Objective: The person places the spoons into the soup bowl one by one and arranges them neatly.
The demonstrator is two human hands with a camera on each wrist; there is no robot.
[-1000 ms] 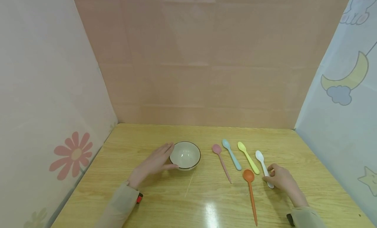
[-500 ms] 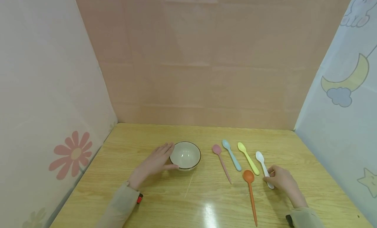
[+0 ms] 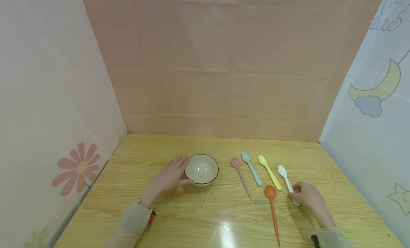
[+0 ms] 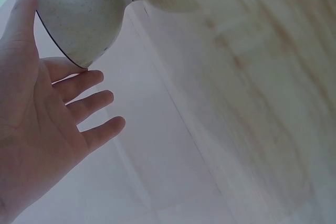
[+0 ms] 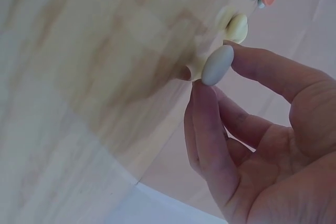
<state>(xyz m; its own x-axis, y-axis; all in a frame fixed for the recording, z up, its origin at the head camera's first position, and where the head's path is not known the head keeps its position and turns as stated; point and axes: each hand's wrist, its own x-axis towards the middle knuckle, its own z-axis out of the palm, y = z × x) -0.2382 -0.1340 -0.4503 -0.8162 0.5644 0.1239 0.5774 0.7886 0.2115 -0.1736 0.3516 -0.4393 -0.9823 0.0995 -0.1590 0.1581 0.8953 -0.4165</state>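
On the wooden table stands a cream bowl (image 3: pixel 201 169) with a dark rim. My left hand (image 3: pixel 169 175) is at its left side, thumb and fingers spread along the outside. In the left wrist view, the thumb and index finger of the left hand (image 4: pixel 47 98) touch the bowl (image 4: pixel 84 14), the other fingers pointing out past it. At the right, my right hand (image 3: pixel 307 196) pinches the handle of a white spoon (image 3: pixel 284 174), whose head points away from me. The right wrist view has the handle end of the white spoon (image 5: pixel 218 65) between thumb and fingers.
Between bowl and white spoon lie a pink spoon (image 3: pixel 236 163), a light blue spoon (image 3: pixel 253 169) and a yellow spoon (image 3: pixel 271 173). An orange spoon (image 3: pixel 270 193) lies nearer me. Cloth walls enclose the back and sides of the table (image 3: pixel 153 148).
My right hand has shifted slightly to the right, and the white spoon's handle end has swung a little with it. The left hand and the bowl stay in place.
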